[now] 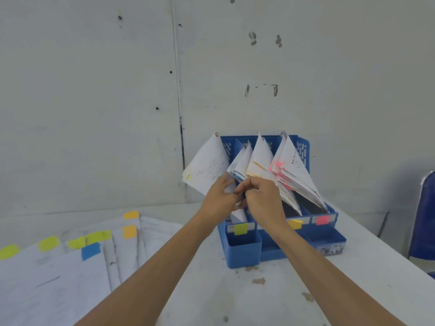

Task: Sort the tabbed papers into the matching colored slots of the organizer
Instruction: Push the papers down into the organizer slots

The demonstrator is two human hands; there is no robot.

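Observation:
A blue plastic organizer (244,252) stands on the table against the wall, its slots marked by green (240,228), orange (295,224) and pink (323,220) tabs. Papers stand fanned in the slots. My left hand (219,198) holds a white sheet with a yellow-green tab (204,165) at the leftmost slot. My right hand (261,196) has its fingers curled on the papers beside it, over the second slot. Both hands touch at the fingertips.
Several loose sheets (58,274) with green, orange and blue tabs lie spread on the white table (235,297) to the left. A blue chair (423,220) stands at the right edge. The wall is right behind the organizer.

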